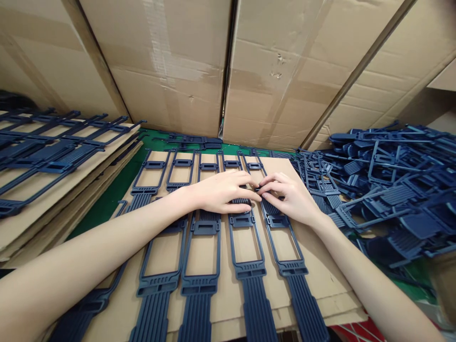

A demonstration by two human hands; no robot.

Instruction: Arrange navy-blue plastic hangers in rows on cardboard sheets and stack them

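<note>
Dark blue plastic frames with ribbed ends (249,270) lie in rows on a cardboard sheet (281,166). My left hand (228,191) reaches across them, palm down, its fingers spread over the ribbed middle of the frames. My right hand (290,195) is over the rightmost frame (285,242), its thumb and fingers bent toward my left fingertips. The fingertips of both hands meet or nearly meet above the frames. Whatever lies between the right fingertips is too small to make out.
On the left, more blue frames (59,166) rest on stacked cardboard sheets (107,166). A heap of loose blue parts (402,190) lies at the right. Large cardboard boxes (270,71) stand behind the green surface (103,202).
</note>
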